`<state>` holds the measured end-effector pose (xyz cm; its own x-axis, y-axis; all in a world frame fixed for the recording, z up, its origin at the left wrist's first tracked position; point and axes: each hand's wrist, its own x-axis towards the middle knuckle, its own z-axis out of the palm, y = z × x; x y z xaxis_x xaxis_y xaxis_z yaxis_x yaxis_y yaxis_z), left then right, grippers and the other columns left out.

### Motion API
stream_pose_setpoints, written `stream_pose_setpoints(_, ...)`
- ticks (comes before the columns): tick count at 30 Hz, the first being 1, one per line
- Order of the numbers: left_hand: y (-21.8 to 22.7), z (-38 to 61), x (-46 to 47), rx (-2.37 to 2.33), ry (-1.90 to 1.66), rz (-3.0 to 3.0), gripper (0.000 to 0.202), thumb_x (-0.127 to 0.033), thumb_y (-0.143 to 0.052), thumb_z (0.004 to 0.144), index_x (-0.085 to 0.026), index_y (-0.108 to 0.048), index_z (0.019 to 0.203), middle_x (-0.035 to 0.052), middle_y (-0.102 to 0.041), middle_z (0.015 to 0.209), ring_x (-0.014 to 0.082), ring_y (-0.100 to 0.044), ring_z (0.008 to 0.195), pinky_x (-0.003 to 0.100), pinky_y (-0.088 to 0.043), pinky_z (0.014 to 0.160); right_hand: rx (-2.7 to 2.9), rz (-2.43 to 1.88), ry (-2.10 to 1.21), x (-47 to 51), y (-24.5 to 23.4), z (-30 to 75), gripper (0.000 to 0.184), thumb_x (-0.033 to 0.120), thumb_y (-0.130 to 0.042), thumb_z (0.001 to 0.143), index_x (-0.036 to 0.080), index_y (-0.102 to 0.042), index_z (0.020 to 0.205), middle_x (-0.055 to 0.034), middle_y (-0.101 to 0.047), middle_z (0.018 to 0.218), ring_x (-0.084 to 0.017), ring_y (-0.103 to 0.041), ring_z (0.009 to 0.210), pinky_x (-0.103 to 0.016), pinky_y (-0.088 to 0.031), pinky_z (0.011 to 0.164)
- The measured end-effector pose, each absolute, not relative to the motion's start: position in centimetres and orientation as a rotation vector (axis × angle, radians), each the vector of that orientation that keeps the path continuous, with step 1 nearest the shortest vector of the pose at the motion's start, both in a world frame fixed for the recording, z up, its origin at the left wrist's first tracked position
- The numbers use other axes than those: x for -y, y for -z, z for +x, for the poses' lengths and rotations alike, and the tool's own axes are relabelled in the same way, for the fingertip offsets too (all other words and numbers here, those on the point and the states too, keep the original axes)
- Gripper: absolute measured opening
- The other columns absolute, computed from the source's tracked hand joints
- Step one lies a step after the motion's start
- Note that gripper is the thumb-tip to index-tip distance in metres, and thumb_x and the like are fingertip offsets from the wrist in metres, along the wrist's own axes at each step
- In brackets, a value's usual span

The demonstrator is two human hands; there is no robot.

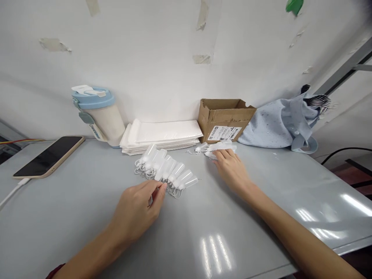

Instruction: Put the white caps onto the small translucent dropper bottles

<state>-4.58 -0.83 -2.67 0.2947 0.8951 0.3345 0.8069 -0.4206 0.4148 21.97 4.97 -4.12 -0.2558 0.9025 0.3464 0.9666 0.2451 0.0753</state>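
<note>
A slanting row of small clear plastic sleeves [176, 173] with white ends and thin white loops lies in the middle of the table. At its near edge my left hand [138, 209] is closed, thumb and forefinger pinching the end of one sleeve. My right hand [232, 170] reaches to a smaller pile of the same sleeves [221, 146] in front of the cardboard box. Its fingers are bent together over the pile, closed on a sleeve there. The hand hides part of that pile.
Along the wall stand a cream tumbler [106, 120] with a blue lid, a stack of white packets [168, 131], an open cardboard box [226, 122] and a light blue cloth bag [273, 122]. A phone [49, 155] with a white cable lies at left on the grey table [186, 240].
</note>
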Motion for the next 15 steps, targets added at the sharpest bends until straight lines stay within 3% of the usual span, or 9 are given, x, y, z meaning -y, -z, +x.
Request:
stream_pose_setpoints(8, 2.1, -4.5, 0.7, -1.678, -0.864, 2.308, 0.034, -0.029, -0.044, 0.088, -0.018, -0.049, 0.057, -0.0064, -0.034, 0.048, 0.0094, -0.03, 0.044, 0.022, -0.027, 0.046, 2.151, -1.557, 0.393, -5.3, 4.7, 22.5, 0.026, 0.008, -0.041, 0.087, 0.009, -0.063, 0.1, -0.0179, -0.067, 0.096, -0.032, -0.058, 0.092, -0.042, -0.047, 0.074)
stream_pose_setpoints(15, 1.9, -4.6, 0.7, -1.682, -0.909, 2.29, 0.034, -0.028, -0.044, 0.088, -0.018, -0.048, 0.056, -0.0066, -0.033, 0.047, 0.009, -0.029, 0.044, 0.021, -0.026, 0.046, 1.973, -1.315, 0.288, -3.4, 2.9, 21.3, 0.023, 0.014, -0.042, 0.09, 0.017, -0.057, 0.108, -0.0111, -0.066, 0.101, -0.022, -0.064, 0.088, -0.035, -0.053, 0.074)
